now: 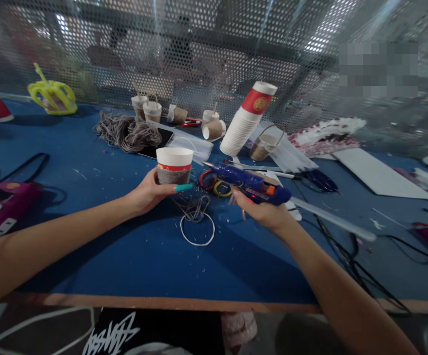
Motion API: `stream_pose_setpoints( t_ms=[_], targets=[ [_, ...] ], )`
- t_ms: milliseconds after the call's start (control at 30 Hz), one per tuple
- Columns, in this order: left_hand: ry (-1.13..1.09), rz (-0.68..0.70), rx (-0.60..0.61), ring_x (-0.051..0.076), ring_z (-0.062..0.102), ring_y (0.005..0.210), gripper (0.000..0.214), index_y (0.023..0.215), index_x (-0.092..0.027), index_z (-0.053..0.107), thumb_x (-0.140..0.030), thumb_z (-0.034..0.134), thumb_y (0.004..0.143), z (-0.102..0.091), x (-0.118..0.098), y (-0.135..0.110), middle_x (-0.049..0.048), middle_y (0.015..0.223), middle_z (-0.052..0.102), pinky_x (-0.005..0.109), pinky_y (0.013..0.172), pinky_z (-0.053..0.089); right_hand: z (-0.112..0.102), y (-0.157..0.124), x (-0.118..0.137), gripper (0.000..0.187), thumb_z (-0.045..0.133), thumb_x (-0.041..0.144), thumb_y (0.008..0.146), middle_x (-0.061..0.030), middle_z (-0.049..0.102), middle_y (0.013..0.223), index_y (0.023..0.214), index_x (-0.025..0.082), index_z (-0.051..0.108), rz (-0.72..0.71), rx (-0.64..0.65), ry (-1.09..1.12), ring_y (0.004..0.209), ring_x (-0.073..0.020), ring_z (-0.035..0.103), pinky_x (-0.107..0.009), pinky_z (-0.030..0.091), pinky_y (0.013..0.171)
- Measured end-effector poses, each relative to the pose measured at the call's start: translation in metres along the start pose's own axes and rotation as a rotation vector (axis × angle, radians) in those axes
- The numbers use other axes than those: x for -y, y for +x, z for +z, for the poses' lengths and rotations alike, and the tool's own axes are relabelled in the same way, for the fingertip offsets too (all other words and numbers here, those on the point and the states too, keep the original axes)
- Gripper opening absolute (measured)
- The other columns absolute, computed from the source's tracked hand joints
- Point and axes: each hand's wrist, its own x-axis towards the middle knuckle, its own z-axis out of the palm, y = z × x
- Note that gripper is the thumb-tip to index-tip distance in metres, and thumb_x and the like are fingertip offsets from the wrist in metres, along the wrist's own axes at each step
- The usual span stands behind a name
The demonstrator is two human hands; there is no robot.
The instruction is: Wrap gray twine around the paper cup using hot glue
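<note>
My left hand (150, 193) is wrapped round a paper cup (174, 165), held upright above the blue table. Grey cord covers the cup's lower part, below a red band and a white rim. In my right hand (258, 211) is a blue glue gun (252, 183), its nozzle pointing left toward the cup, with a long clear glue stick (335, 221) sticking out of its back. Loose grey cord (194, 211) hangs or lies below the cup. Near it on the table is a thin white ring (198, 243). Scissors (215, 183) with red and yellow handles lie between my hands, partly hidden.
A tall leaning stack of paper cups (244, 121) stands behind the glue gun. Further back are a bundle of grey cord (128, 132), several small wrapped cups (152, 111) and a yellow basket-like piece (52, 96). Purple tools (12, 207) and black cables (346, 259) lie at the sides.
</note>
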Motion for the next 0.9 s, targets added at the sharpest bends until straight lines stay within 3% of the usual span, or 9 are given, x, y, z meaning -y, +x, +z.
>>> stream_pose_setpoints(
  t_ms=[67, 133, 267, 400, 467, 533, 667, 767, 900],
  targets=[
    [0.005, 0.048, -0.078, 0.021, 0.070, 0.094, 0.058, 0.101, -0.015, 0.066, -0.015, 0.092, 0.048, 0.003, 0.000, 0.001, 0.0051, 0.096, 0.074, 0.037, 0.095, 0.055, 0.001, 0.004, -0.008, 0.030, 0.067, 0.043, 0.080, -0.0015, 0.056, 0.066, 0.068, 0.024, 0.047, -0.046, -0.100, -0.213, 0.059, -0.0172, 0.055, -0.031, 0.046, 0.056],
    [0.017, 0.064, -0.128, 0.022, 0.070, 0.094, 0.057, 0.098, -0.015, 0.066, -0.015, 0.092, 0.048, 0.005, 0.000, 0.001, 0.0055, 0.096, 0.074, 0.038, 0.095, 0.055, 0.004, 0.008, -0.018, 0.038, 0.071, 0.052, 0.076, -0.0050, 0.057, 0.078, 0.074, 0.023, 0.047, -0.049, -0.103, -0.390, 0.067, -0.0203, 0.058, -0.033, 0.046, 0.060],
    [-0.011, 0.028, -0.127, 0.021, 0.069, 0.091, 0.058, 0.098, -0.016, 0.065, -0.017, 0.092, 0.048, 0.004, 0.001, 0.002, 0.0047, 0.094, 0.073, 0.036, 0.090, 0.054, 0.004, 0.016, -0.036, 0.054, 0.077, 0.056, 0.070, -0.0144, 0.056, 0.107, 0.100, 0.018, 0.053, 0.108, 0.102, -0.532, 0.080, -0.0269, 0.063, -0.039, 0.052, 0.064],
    [-0.076, -0.014, -0.100, 0.018, 0.069, 0.086, 0.052, 0.100, -0.017, 0.064, -0.020, 0.088, 0.053, 0.001, 0.003, 0.003, 0.0032, 0.094, 0.073, 0.033, 0.086, 0.053, -0.016, 0.018, -0.040, 0.074, 0.085, 0.054, 0.060, -0.0154, 0.053, 0.121, 0.117, 0.019, 0.052, 0.165, 0.322, -0.389, 0.098, -0.0320, 0.065, -0.044, 0.057, 0.079],
    [-0.083, -0.034, -0.102, 0.019, 0.070, 0.087, 0.051, 0.099, -0.017, 0.064, -0.019, 0.087, 0.054, 0.000, 0.004, 0.003, 0.0035, 0.095, 0.074, 0.033, 0.087, 0.053, -0.027, 0.017, -0.033, 0.068, 0.083, 0.052, 0.062, -0.0139, 0.056, 0.120, 0.116, 0.021, 0.055, 0.148, 0.346, -0.345, 0.106, -0.0344, 0.062, -0.046, 0.057, 0.084],
    [-0.059, -0.035, -0.087, 0.020, 0.070, 0.090, 0.055, 0.101, -0.016, 0.063, -0.016, 0.088, 0.052, 0.001, 0.004, 0.002, 0.0043, 0.096, 0.074, 0.036, 0.090, 0.053, -0.028, 0.014, -0.019, 0.046, 0.074, 0.043, 0.075, -0.0123, 0.059, 0.118, 0.112, 0.022, 0.058, 0.080, 0.257, -0.306, 0.108, -0.0325, 0.061, -0.046, 0.055, 0.087],
    [0.043, 0.032, -0.030, 0.022, 0.070, 0.094, 0.068, 0.108, -0.014, 0.061, -0.013, 0.091, 0.047, 0.007, 0.001, 0.000, 0.0054, 0.098, 0.074, 0.038, 0.095, 0.052, 0.001, 0.001, 0.016, 0.009, 0.056, 0.024, 0.087, -0.0063, 0.066, 0.093, 0.091, 0.022, 0.064, -0.101, 0.080, -0.056, 0.090, -0.0214, 0.063, -0.038, 0.054, 0.080],
    [0.037, 0.056, -0.046, 0.019, 0.070, 0.089, 0.071, 0.108, -0.013, 0.062, -0.014, 0.092, 0.044, 0.015, -0.003, -0.003, 0.0043, 0.096, 0.074, 0.034, 0.090, 0.054, 0.034, -0.011, 0.033, 0.011, 0.057, 0.023, 0.086, -0.0059, 0.066, 0.088, 0.095, 0.020, 0.064, -0.088, 0.080, 0.115, 0.079, -0.0183, 0.064, -0.035, 0.055, 0.072],
    [0.013, 0.062, -0.024, 0.017, 0.069, 0.085, 0.063, 0.101, -0.013, 0.064, -0.013, 0.092, 0.045, 0.026, -0.007, -0.009, 0.0031, 0.090, 0.074, 0.033, 0.088, 0.055, 0.059, -0.020, 0.040, 0.022, 0.064, 0.030, 0.082, -0.0084, 0.068, 0.098, 0.102, 0.021, 0.062, -0.120, 0.099, 0.102, 0.096, -0.0257, 0.061, -0.046, 0.052, 0.087]
  ],
)
